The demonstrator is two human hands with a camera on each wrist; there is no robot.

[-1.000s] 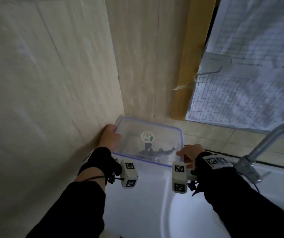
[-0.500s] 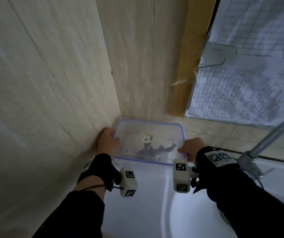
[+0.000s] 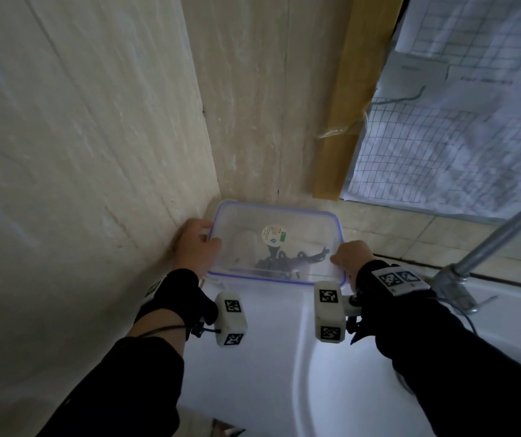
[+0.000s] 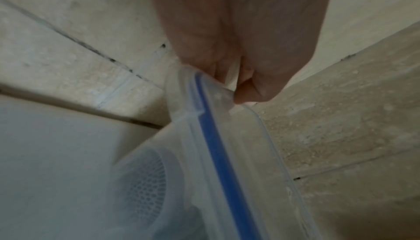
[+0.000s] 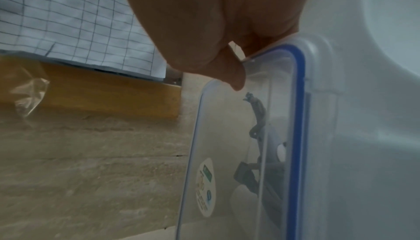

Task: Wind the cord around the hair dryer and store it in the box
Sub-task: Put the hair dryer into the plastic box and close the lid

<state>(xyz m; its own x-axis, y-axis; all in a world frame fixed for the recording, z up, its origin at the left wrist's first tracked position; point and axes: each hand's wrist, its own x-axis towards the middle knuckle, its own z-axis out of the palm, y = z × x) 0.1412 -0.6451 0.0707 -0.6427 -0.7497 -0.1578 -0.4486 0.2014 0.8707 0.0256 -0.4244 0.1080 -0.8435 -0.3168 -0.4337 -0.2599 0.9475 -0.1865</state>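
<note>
Clear plastic box (image 3: 276, 244) w/ blue-seal lid (image 5: 295, 118) sits between both hands, tucked in corner. Hair dryer (image 4: 145, 190) + dark cord (image 3: 287, 261) already inside, seen thru lid. L hand (image 3: 196, 244) curled on lid's left edge, thumb on top, fingers pinching side flap (image 4: 179, 89). R hand (image 3: 350, 257) curled on right edge, thumb on lid, fingers round rim. Step looks like sealing lid: press both sides evenly, snap flaps down, check cord isn't caught under seal. Box rests on white basin ledge (image 3: 268, 323); beige tile wall (image 3: 79, 137) just past L hand, metal tap (image 3: 486, 247) beyond R hand, wood frame (image 3: 350, 121) + mesh window (image 3: 458, 137) ahead.
</note>
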